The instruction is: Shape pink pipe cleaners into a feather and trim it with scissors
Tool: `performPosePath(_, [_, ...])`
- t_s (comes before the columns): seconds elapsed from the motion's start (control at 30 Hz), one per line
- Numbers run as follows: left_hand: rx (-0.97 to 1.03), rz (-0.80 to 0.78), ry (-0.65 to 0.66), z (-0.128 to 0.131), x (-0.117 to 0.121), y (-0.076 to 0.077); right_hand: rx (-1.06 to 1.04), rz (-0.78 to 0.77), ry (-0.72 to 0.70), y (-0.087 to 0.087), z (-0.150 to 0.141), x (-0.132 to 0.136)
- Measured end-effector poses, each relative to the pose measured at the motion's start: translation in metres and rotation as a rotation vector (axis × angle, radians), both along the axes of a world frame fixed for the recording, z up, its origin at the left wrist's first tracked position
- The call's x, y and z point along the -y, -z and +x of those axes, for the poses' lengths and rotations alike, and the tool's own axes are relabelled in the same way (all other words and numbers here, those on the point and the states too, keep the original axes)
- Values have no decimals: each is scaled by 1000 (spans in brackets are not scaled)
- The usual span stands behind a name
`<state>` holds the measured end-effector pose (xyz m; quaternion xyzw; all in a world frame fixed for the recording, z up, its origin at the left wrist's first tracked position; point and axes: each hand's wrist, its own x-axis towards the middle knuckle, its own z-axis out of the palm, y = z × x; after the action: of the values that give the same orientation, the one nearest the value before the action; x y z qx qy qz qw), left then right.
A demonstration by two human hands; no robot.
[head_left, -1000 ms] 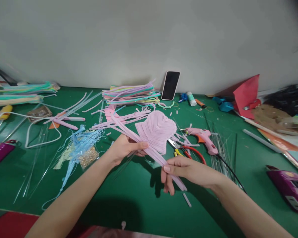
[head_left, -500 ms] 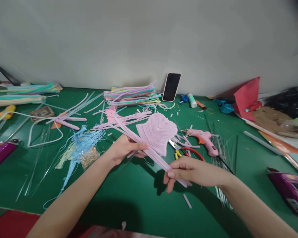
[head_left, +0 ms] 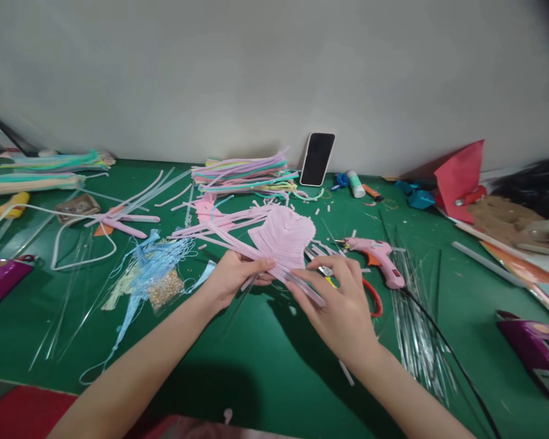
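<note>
Above the middle of the table I hold a pink fan-shaped piece made of pipe cleaners (head_left: 286, 235), with long pink strands running off to its upper left and lower right. My left hand (head_left: 238, 274) is closed on it, thumb on top at the lower edge where the strands cross. Fingers of my right hand (head_left: 336, 299) pinch the pink pipe cleaner strands (head_left: 308, 291) just below the fan. Behind that hand, pliers with red and yellow handles (head_left: 373, 297) are partly covered. A pink glue gun (head_left: 377, 256) lies to its right.
Bundles of coloured pipe cleaners (head_left: 240, 174) lie at the back, near a leaning phone (head_left: 318, 160). Blue tassels (head_left: 158, 262) and a bag of gold beads (head_left: 165, 289) are at left. Thin clear rods (head_left: 416, 329) and a black cord (head_left: 452, 353) lie at right.
My right hand has moved up and left along the strands, closer to the fan and my left hand. The fan has shifted slightly left and turned a little.
</note>
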<state>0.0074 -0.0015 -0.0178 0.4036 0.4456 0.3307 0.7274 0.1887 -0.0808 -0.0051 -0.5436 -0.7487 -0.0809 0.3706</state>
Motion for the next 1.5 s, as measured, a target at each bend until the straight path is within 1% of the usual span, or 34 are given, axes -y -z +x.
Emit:
performPosePath(0.2, [33,6,-19,3,3,1,-15,-78,-60,9,-4,-10])
performPosePath(0.33, [38,11,-24,3,3,1,-58,-102,-36,13,-4,-11])
performPosePath(0.6, [35,27,-22,4,2,-1,-103,-113,-36,11,-7,-11])
performPosePath(0.77, [31,38,-58,0,-2,1,-116,-109,-54,11,-7,-8])
performPosePath(0.9, [18,40,-75,-4,-5,1,-183,-86,29,6,3,-8])
performPosePath(0.97, [21,39,-81,-3,-6,0,-225,-155,23,3,9,-7])
performPosePath(1.07, [28,43,-86,-2,-5,-1,-273,-336,-47,1,12,-6])
performPosePath(1.13, [32,49,-80,-1,-3,-1,-310,-418,-69,3,11,-5])
performPosePath(1.23, [30,56,-68,-1,-2,1,-331,-453,-93,6,10,-6])
performPosePath(1.4, [24,60,-45,-1,-2,3,-294,-426,-108,6,13,-7])
performPosePath(1.5, [24,67,-32,-1,-2,3,-331,-511,-125,6,13,-6])
